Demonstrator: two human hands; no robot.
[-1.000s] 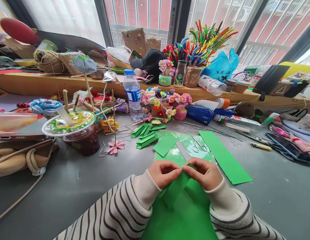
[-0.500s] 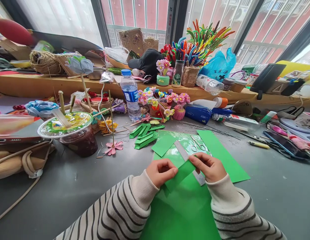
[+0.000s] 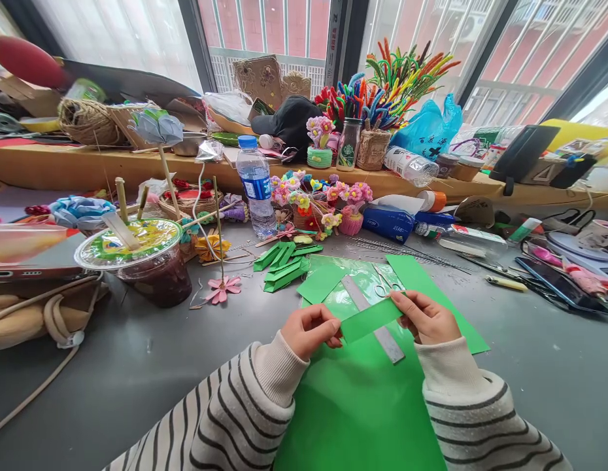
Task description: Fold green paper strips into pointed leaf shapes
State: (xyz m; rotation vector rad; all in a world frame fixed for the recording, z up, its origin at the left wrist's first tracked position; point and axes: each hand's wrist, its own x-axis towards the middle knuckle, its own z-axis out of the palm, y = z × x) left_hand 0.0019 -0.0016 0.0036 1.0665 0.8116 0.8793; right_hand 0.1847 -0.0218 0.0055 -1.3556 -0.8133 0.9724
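Note:
A narrow green paper strip (image 3: 371, 319) is stretched between my two hands, tilted up to the right. My left hand (image 3: 311, 330) pinches its left end between thumb and fingers. The other end is gripped by my right hand (image 3: 426, 316). Under the strip a metal ruler (image 3: 391, 347) lies slantwise on a large green sheet (image 3: 363, 412). Scissors (image 3: 386, 280) rest just beyond the strip, partly covered by it. A small green paper piece (image 3: 321, 283) is left of the ruler, and a long green sheet (image 3: 439, 307) is to the right.
Several folded green strips (image 3: 284, 267) lie past my left hand. A lidded drink cup (image 3: 152, 275) stands at left, near a pink paper flower (image 3: 223, 290). Behind are a water bottle (image 3: 256, 190) and knitted flowers (image 3: 328, 196). A phone (image 3: 563, 284) and a yellow-handled cutter (image 3: 506, 283) lie at right.
My hands have moved apart, the right one rightward and slightly up. The strip now stretches out longer and flatter between them, showing more of the ruler below.

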